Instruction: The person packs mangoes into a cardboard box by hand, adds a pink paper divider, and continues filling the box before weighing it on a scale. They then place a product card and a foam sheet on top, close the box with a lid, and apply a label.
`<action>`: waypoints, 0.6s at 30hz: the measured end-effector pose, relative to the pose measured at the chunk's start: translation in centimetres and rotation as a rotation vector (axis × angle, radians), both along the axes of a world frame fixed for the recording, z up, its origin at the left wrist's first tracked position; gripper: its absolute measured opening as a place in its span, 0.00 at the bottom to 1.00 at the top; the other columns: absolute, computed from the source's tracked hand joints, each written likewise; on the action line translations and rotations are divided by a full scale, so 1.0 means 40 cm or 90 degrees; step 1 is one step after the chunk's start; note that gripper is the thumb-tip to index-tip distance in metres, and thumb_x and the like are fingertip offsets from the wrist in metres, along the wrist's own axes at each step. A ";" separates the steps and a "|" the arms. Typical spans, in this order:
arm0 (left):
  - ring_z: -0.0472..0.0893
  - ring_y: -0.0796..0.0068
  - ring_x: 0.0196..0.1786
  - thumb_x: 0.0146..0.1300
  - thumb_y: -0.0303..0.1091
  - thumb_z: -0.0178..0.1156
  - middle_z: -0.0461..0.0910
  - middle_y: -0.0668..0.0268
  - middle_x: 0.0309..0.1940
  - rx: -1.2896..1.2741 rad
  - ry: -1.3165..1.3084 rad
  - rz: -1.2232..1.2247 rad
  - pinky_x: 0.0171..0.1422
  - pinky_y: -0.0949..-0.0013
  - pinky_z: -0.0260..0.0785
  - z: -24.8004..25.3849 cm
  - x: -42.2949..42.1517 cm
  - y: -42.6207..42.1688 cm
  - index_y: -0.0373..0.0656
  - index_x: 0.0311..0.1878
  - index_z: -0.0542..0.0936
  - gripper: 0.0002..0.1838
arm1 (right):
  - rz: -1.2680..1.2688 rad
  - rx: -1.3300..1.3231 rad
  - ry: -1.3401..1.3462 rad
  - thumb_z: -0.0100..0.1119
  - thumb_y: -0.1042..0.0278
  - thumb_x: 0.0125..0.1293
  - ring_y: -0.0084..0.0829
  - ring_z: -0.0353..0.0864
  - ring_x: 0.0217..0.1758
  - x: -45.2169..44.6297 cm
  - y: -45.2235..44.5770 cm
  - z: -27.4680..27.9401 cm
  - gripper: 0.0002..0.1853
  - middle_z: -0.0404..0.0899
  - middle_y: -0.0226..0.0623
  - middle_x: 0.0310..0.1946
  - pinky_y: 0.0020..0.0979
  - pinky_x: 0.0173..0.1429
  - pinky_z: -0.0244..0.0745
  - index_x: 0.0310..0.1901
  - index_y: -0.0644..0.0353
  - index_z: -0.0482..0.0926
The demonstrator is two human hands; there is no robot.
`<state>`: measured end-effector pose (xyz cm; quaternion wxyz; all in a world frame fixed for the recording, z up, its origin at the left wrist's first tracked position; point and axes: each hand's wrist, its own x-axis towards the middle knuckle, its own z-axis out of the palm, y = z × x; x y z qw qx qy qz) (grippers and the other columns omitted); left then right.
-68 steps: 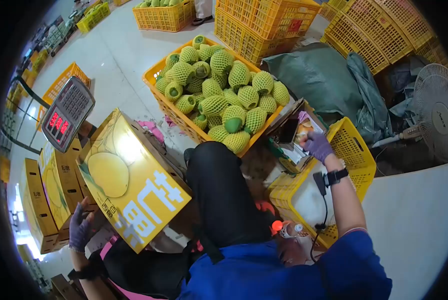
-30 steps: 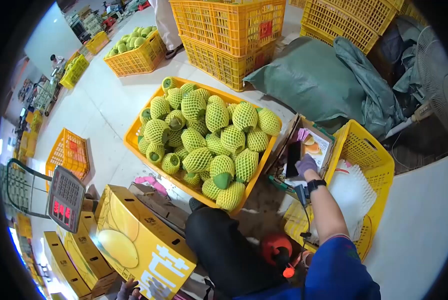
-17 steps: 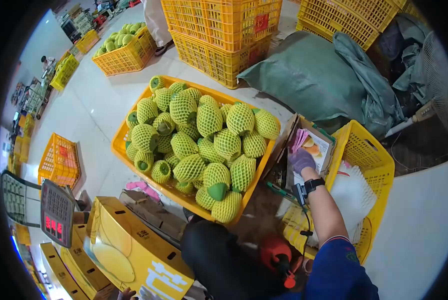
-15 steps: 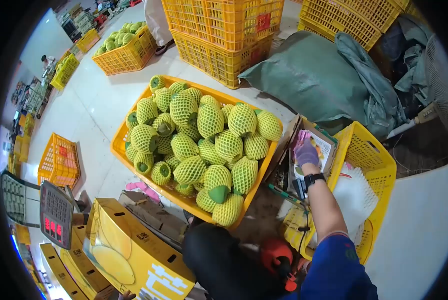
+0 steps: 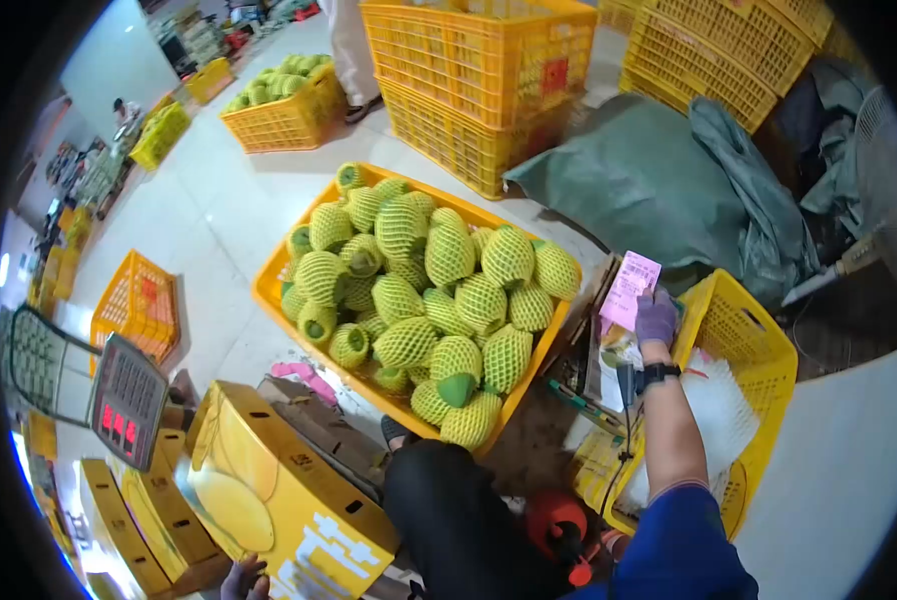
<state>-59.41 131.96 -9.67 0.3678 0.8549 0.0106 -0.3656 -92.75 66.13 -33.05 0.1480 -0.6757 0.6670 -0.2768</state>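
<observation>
My right hand (image 5: 657, 318), in a purple glove, pinches a pink printed slip (image 5: 630, 290) above a small open carton (image 5: 599, 385) at the right. At the bottom left, my left hand (image 5: 245, 580) shows only in part, its fingers bent and apart, beside a yellow carton (image 5: 279, 490) with mango pictures. Between them an orange crate (image 5: 354, 392) holds several green fruits (image 5: 406, 342) in yellow foam nets. A yellow basket (image 5: 759, 400) with white foam netting (image 5: 704, 415) stands right of the small carton.
A scale display (image 5: 129, 400) stands at the left, near more cartons (image 5: 174, 520). Stacked orange crates (image 5: 479, 80) and a green sack (image 5: 639, 180) lie beyond the fruit. A fan (image 5: 884, 190) is at the far right. A red container (image 5: 554, 525) sits near my knee. A person's leg (image 5: 352, 50) shows behind.
My right hand has lifted the pink slip, earlier crumpled under its fingers, and it now shows flat. The view has shifted, so the fruit crate appears further right and lower.
</observation>
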 end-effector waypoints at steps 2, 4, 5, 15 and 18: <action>0.79 0.73 0.50 0.61 0.32 0.63 0.79 0.61 0.53 -0.088 -0.056 -0.097 0.54 0.70 0.72 -0.014 -0.018 -0.047 0.39 0.63 0.72 0.27 | 0.193 -0.075 -0.170 0.53 0.51 0.68 0.39 0.79 0.33 0.038 0.114 0.118 0.19 0.79 0.45 0.29 0.40 0.39 0.72 0.37 0.63 0.76; 0.81 0.72 0.41 0.61 0.26 0.61 0.82 0.58 0.45 -0.278 -0.029 -0.093 0.48 0.72 0.74 0.007 -0.083 -0.168 0.31 0.59 0.75 0.22 | 0.332 -0.030 -0.301 0.58 0.58 0.67 0.28 0.73 0.27 0.112 0.297 0.284 0.14 0.75 0.39 0.24 0.33 0.35 0.69 0.33 0.63 0.74; 0.80 0.78 0.36 0.62 0.29 0.62 0.83 0.63 0.41 -0.245 -0.027 -0.195 0.44 0.74 0.73 0.025 -0.113 -0.222 0.36 0.60 0.76 0.22 | 0.379 0.009 -0.324 0.60 0.63 0.66 0.23 0.70 0.26 0.143 0.383 0.333 0.12 0.73 0.35 0.22 0.29 0.34 0.69 0.32 0.62 0.74; 0.75 0.81 0.20 0.61 0.35 0.68 0.79 0.66 0.23 -0.458 0.083 -0.087 0.25 0.77 0.67 0.068 -0.180 -0.307 0.36 0.47 0.81 0.15 | 0.723 0.118 -0.356 0.60 0.69 0.64 0.26 0.72 0.21 0.288 0.917 0.522 0.11 0.73 0.34 0.18 0.30 0.30 0.68 0.26 0.62 0.74; 0.77 0.81 0.20 0.61 0.34 0.68 0.79 0.66 0.21 -0.475 0.012 -0.057 0.24 0.76 0.68 0.042 -0.187 -0.218 0.36 0.32 0.80 0.10 | 0.785 0.295 -0.312 0.64 0.65 0.62 0.31 0.78 0.26 0.290 0.986 0.530 0.10 0.77 0.37 0.23 0.31 0.34 0.72 0.31 0.62 0.77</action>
